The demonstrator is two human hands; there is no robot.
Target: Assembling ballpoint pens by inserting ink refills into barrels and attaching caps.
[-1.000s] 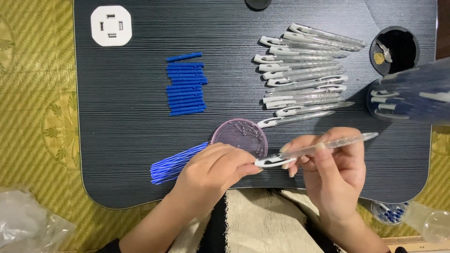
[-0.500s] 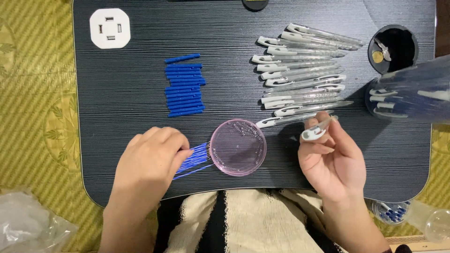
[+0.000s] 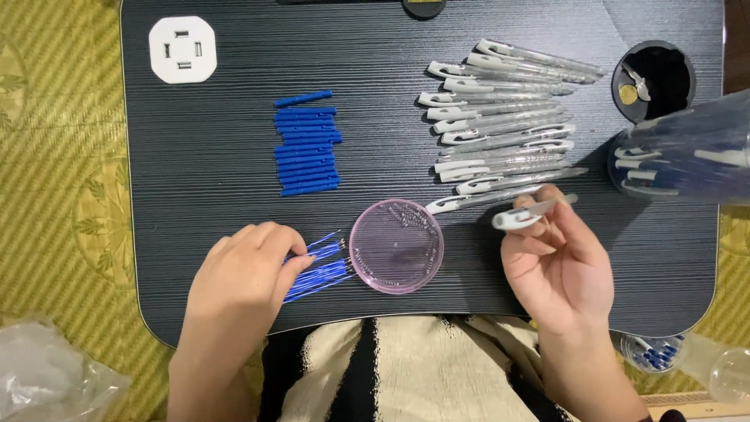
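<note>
1. From my remote seat I see the right hand point(image 3: 558, 270) at about 4 o'clock on the desk point(image 3: 219, 203), palm up, fingers curled, pinching a clear pen barrel point(image 3: 535, 212) with a white clip end between thumb and fingertips.
2. That barrel is slim, see-through plastic, tilted slightly, its white end toward 9 o'clock; it sits just below the lowest pen of the row.
3. The left hand point(image 3: 242, 277) lies palm down at about 7 o'clock, fingers bent onto a loose bundle of blue refills point(image 3: 320, 270); I cannot tell whether it grips any or merely rests on them.
4. The refills are thin blue rods with fine metal tips, fanned toward 2 o'clock, just beside a round pink lid point(image 3: 396, 245) of translucent plastic lying flat at about 6 o'clock.
5. Above the left hand, near the centre, a neat stack of short blue caps point(image 3: 307, 144) lies in parallel rows, matte and tube-shaped.
6. At about 1 o'clock a row of clear pens point(image 3: 500, 117) with white clips lies side by side, slightly fanned.
7. The desk is dark, finely ridged like wood grain, with rounded corners.
8. At 11 o'clock sits a white, roughly square socket block point(image 3: 183, 49) with rounded corners.
9. At 2 o'clock a round black cup hole point(image 3: 664, 78) holds small metal pieces; just below it a clear plastic container point(image 3: 687, 156) of pens looms blurred.
</note>
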